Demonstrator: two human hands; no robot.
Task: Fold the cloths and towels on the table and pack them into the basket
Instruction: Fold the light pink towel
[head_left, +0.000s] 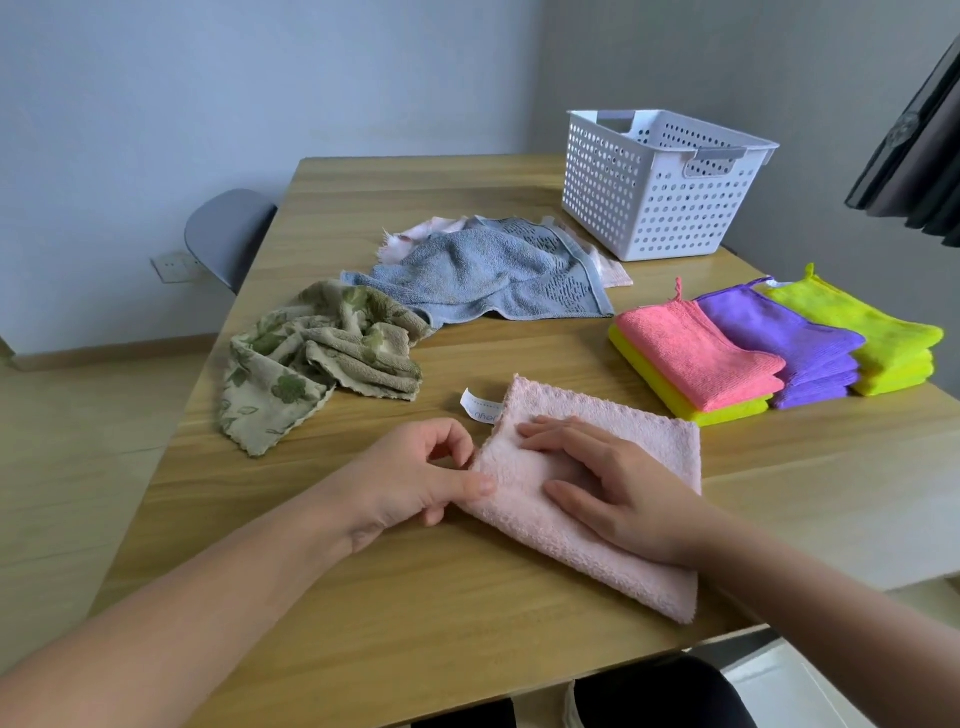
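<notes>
A folded pale pink towel (644, 457) with a white label lies on the wooden table (415, 597) in front of me. My right hand (608, 483) presses flat on top of it. My left hand (415, 478) pinches its left edge between thumb and curled fingers. Behind lie a crumpled beige leaf-print cloth (317, 358), an unfolded blue towel (488, 275) and a pinkish cloth (421, 234) partly hidden under it. To the right sit folded piles: coral on yellow (696, 348), purple (784, 338), lime (862, 327). The white perforated basket (649, 208) stands at the back right.
A grey chair (228, 234) stands past the table's left side. A dark curtain (914, 156) hangs at the far right. The table's front edge runs just below my forearms, with dark legs and a shoe beneath it.
</notes>
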